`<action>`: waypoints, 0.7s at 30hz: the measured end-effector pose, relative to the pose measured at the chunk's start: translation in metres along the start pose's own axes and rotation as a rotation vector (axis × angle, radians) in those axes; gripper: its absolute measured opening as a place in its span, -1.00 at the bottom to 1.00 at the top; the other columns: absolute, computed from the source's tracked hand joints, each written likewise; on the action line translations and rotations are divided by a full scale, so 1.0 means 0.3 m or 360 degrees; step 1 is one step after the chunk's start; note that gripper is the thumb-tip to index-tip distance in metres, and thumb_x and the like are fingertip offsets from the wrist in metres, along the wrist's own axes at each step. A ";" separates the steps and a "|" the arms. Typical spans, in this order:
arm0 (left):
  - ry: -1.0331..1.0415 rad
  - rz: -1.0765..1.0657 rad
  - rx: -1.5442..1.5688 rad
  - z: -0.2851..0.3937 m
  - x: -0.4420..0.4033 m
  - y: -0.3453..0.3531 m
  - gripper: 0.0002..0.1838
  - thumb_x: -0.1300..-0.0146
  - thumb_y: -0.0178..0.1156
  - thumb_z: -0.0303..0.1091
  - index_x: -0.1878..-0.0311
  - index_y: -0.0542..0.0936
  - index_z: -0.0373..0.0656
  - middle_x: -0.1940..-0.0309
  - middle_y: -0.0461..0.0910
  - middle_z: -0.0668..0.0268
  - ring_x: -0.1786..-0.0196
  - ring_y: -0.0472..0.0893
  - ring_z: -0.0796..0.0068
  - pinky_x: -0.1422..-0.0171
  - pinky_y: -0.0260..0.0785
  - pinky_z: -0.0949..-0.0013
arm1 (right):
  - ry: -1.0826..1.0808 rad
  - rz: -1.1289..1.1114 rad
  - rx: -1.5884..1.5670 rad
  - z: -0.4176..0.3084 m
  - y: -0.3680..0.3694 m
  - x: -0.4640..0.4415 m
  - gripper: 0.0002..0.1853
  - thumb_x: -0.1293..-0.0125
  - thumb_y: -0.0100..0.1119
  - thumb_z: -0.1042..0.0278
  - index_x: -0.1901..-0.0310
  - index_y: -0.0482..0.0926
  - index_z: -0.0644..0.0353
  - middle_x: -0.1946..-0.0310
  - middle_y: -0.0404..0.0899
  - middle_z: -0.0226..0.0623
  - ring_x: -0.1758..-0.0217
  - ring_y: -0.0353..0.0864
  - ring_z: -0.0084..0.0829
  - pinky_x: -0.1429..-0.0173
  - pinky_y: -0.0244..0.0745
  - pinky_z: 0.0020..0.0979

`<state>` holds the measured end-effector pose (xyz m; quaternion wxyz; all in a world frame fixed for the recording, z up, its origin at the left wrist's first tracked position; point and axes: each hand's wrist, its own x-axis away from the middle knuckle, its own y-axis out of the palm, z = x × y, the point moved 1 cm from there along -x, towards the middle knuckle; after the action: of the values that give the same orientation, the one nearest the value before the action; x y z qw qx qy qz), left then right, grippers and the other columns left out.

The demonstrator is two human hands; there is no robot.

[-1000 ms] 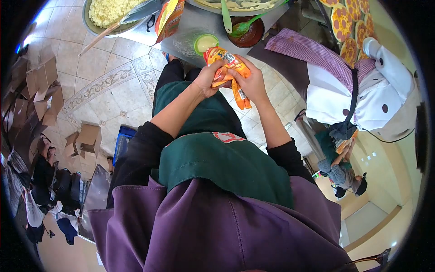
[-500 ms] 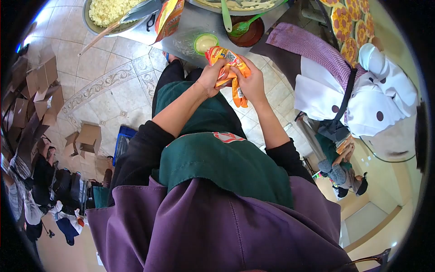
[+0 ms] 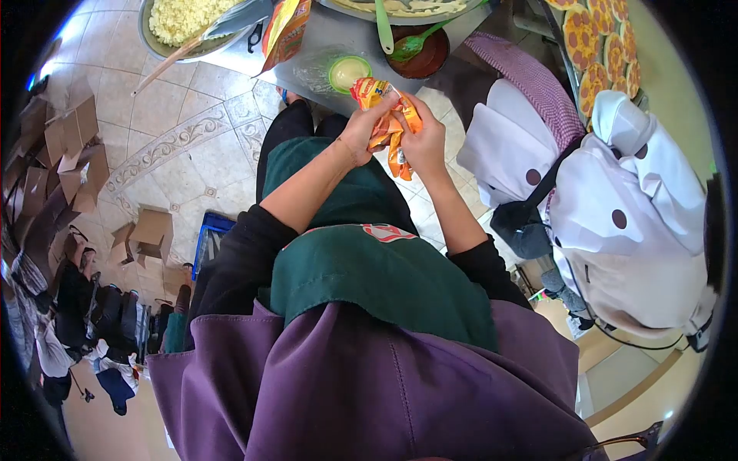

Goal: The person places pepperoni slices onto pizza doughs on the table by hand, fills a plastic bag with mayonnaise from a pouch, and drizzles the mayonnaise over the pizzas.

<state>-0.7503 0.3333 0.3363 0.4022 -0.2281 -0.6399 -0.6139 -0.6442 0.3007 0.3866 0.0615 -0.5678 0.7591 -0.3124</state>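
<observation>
An orange packet [image 3: 399, 157] with a red and yellow printed top is crumpled between my two hands, just off the front edge of the metal table [image 3: 307, 77]. My left hand [image 3: 363, 132] is closed round its left side. On its right side my right hand [image 3: 423, 140] grips it, fingers wrapped over the plastic. Just beyond the packet's top stands a green-rimmed cup [image 3: 350, 74] of pale cream on clear plastic film. A reddish-brown bowl [image 3: 430, 60] holds a green spoon [image 3: 407, 51].
A bowl of pale crumbly food [image 3: 181, 23] has a wooden-handled spatula across it. Beside it stands an orange pouch [image 3: 287, 34]. Small pizzas [image 3: 584, 46] lie on a tray at upper right. A person in white [image 3: 630, 223] stands close at right. Cardboard boxes [image 3: 150, 234] lie on the floor.
The packet is more crumpled and slightly higher in my hands. At right, the person in white has leaned or moved closer, covering much of a person farther back.
</observation>
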 end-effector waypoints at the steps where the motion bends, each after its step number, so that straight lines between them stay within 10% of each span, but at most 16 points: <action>1: -0.0001 -0.0011 -0.0054 -0.004 -0.011 -0.012 -0.62 -0.18 0.17 0.09 0.16 0.48 0.00 0.42 0.56 0.45 0.49 0.55 0.64 0.60 0.24 0.61 | 0.0002 0.0000 0.0000 0.004 0.005 -0.001 -0.71 -0.17 0.19 0.49 0.04 0.49 0.29 0.26 0.62 -0.03 0.16 0.66 -0.20 0.14 0.52 -0.38; 21: 0.0038 -0.0091 0.0001 -0.009 -0.026 -0.015 -0.65 -0.17 0.22 -0.01 0.16 0.49 -0.05 0.40 0.57 0.42 0.46 0.57 0.61 0.57 0.28 0.59 | -0.0052 0.0025 0.0052 0.022 0.005 -0.008 -0.70 -0.15 0.20 0.49 0.05 0.50 0.25 0.27 0.62 -0.05 0.16 0.65 -0.17 0.14 0.51 -0.37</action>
<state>-0.7489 0.3315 0.3272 0.3922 -0.2023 -0.6415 -0.6275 -0.6418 0.3003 0.3800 0.0857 -0.5657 0.7573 -0.3149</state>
